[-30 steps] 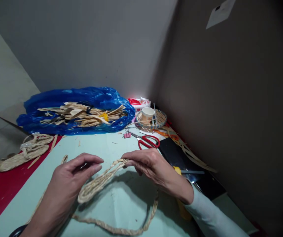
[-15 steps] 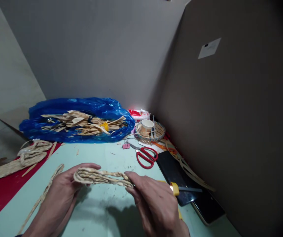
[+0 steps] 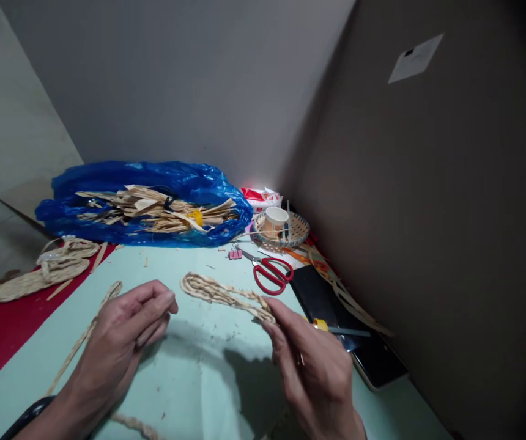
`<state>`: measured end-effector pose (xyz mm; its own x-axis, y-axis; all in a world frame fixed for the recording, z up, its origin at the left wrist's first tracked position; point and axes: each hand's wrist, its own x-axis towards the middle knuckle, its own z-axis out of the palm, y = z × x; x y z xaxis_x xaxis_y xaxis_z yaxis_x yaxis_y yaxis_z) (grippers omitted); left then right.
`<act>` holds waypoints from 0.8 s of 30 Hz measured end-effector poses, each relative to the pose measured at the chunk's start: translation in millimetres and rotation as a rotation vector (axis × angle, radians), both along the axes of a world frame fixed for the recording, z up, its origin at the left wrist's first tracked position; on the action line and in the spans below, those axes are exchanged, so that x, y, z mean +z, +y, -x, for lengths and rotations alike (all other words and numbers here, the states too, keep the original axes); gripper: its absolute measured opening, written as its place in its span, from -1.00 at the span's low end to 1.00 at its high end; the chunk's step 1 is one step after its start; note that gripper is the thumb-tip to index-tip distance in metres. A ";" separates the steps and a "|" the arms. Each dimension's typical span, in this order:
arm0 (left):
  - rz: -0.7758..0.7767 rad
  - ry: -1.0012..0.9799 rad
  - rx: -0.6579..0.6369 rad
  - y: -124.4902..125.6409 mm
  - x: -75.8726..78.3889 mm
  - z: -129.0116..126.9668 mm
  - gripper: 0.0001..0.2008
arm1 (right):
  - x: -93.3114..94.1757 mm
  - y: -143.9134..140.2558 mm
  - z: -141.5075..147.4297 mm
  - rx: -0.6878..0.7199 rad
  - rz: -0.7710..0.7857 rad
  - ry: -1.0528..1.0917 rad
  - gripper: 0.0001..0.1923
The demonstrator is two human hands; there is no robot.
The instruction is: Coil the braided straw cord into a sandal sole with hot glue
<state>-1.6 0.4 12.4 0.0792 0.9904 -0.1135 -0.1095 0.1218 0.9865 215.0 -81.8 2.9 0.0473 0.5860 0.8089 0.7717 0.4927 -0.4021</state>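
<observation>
A black curved object (image 3: 27, 417) is running out of view at lower left, too cut off to identify, and the left hand (image 3: 129, 327) is partly hiding a braided cord (image 3: 73, 360) behind it. Half a second ago that hand was at the looped end of the braided bundle (image 3: 221, 293); now it is staying apart, thumb pressing against curled fingers. The right hand (image 3: 315, 360) is pinching the bundle's other end, holding it above the table (image 3: 185, 388). Pale, knobbly strands are forming a long, narrow loop. Beyond, crinkled blue plastic (image 3: 189, 174) is surrounding dry, flat strips (image 3: 148, 205).
</observation>
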 end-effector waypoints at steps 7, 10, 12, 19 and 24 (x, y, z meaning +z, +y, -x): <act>-0.006 0.028 0.032 -9.1 5.5 0.1 -0.69 | 0.6 -8.1 6.6 -0.062 0.066 0.052 -0.78; -0.017 0.009 0.036 -10.9 10.8 -3.5 -0.73 | 0.9 -8.3 12.7 -0.059 0.034 0.033 -0.79; -0.025 -0.009 0.036 -11.4 15.8 -6.4 -0.71 | 0.0 -8.5 20.2 -0.041 0.022 0.023 -0.78; 0.057 -0.076 -0.016 -12.7 20.3 -5.4 -0.46 | -6.5 -10.7 53.4 0.153 0.053 0.023 -0.75; 0.162 -0.109 -0.141 -12.9 17.1 2.6 -0.40 | -2.5 -25.6 36.7 0.253 0.348 0.125 -0.66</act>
<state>-4.2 -12.4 29.5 0.2356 0.9383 -0.2531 -0.1850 0.2990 0.9361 178.3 -107.5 0.5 -0.0480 0.8277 0.5591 0.5794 0.4790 -0.6594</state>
